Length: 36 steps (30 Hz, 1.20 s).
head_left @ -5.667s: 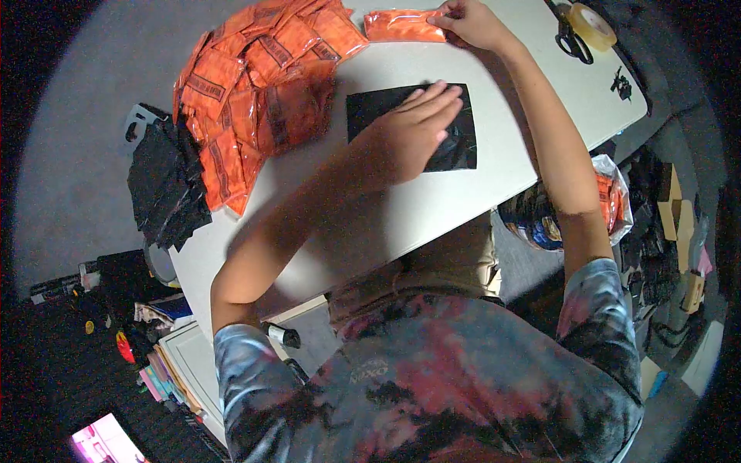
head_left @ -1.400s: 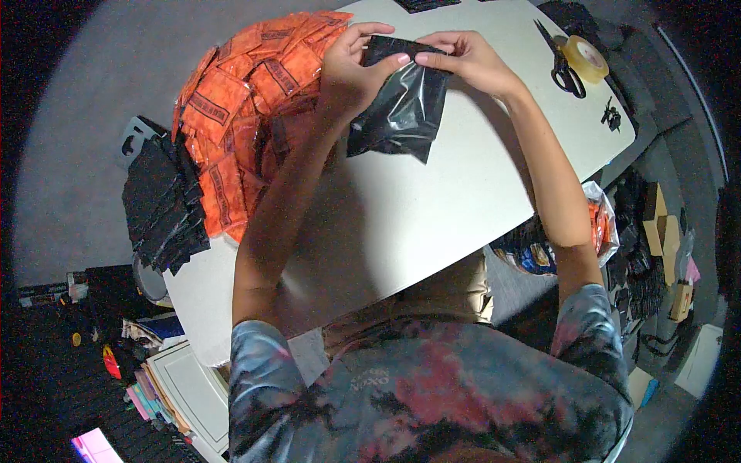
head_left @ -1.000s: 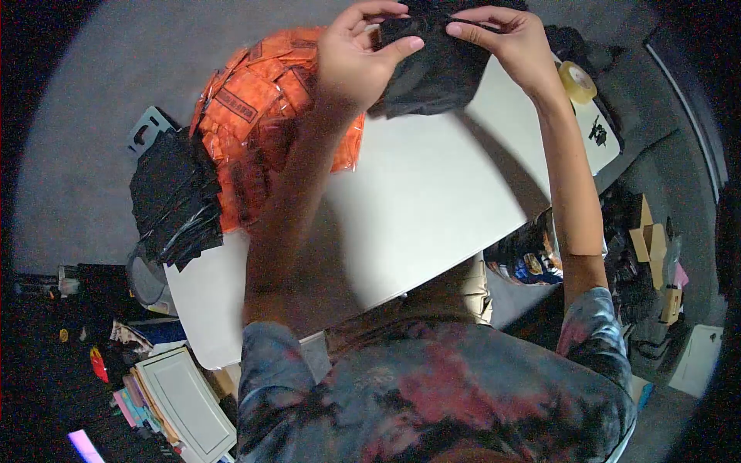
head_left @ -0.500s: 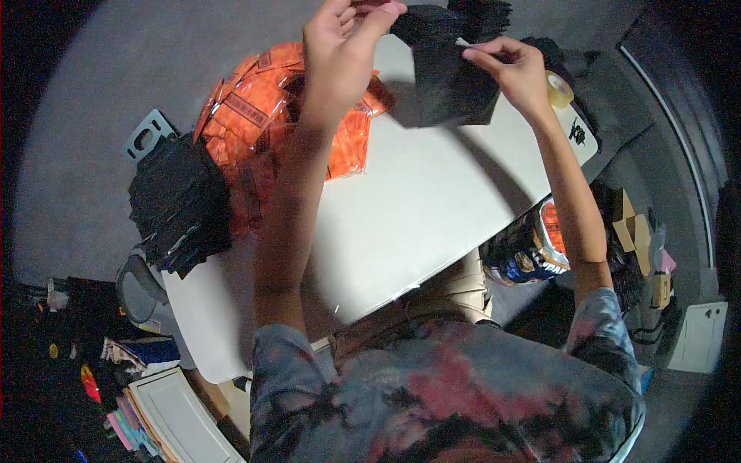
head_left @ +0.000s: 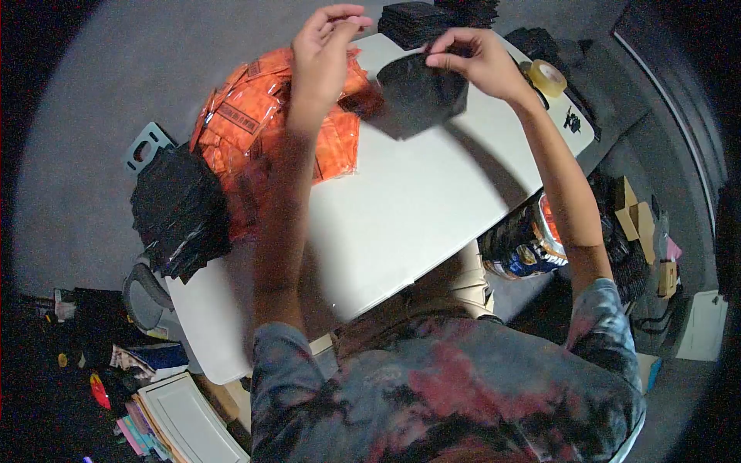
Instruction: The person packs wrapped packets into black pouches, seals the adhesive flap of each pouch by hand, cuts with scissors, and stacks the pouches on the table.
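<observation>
My right hand [head_left: 475, 62] pinches the top edge of a thin, flat black bag [head_left: 421, 96]. The bag hangs over the far part of the white table [head_left: 401, 201], slightly blurred. Left of it, my left hand [head_left: 328, 50] is raised with its fingers loosely apart, and nothing shows in them. Below that hand, partly hidden by my left forearm, lies a heap of orange packets in clear wrap [head_left: 239, 116]. Behind the bag sits a stack of black bags [head_left: 413, 23].
A roll of clear tape [head_left: 546, 77] and a small black item [head_left: 572, 121] lie at the table's right end. A large black pile [head_left: 177, 208] sits at the left edge. A bag with orange contents [head_left: 532, 247] stands below the right side, near cardboard pieces [head_left: 634, 216].
My right hand has moved left with the black bag, which swings away from the stack behind it. My left hand has dropped slightly and moved left, and its fingers have loosened.
</observation>
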Each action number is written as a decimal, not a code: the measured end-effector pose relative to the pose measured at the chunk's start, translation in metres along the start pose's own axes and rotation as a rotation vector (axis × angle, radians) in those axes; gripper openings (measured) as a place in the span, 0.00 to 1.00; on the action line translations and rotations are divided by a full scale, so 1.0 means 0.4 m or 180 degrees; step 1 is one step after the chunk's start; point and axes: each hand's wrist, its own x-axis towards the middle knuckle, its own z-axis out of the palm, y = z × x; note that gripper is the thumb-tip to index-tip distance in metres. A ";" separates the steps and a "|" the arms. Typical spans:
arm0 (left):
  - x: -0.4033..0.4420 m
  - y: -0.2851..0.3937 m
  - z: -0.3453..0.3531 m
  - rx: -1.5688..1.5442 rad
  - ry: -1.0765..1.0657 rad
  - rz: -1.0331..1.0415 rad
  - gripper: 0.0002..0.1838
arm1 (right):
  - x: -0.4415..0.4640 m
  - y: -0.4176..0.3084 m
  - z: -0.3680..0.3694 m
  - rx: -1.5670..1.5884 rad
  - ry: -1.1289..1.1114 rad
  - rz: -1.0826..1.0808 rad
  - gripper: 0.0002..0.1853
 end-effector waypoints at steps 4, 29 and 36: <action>-0.007 -0.011 -0.024 0.0411 -0.0205 -0.0052 0.16 | -0.046 -0.019 -0.102 0.0279 -0.0791 -0.0500 0.03; -0.307 -0.408 0.245 0.4173 -0.1893 0.0686 0.40 | -0.217 0.171 0.254 -0.0992 -0.0671 0.0245 0.38; -0.329 -0.466 0.240 0.4904 -0.1512 0.1240 0.45 | -0.221 0.170 0.254 -0.0987 -0.0620 0.0195 0.39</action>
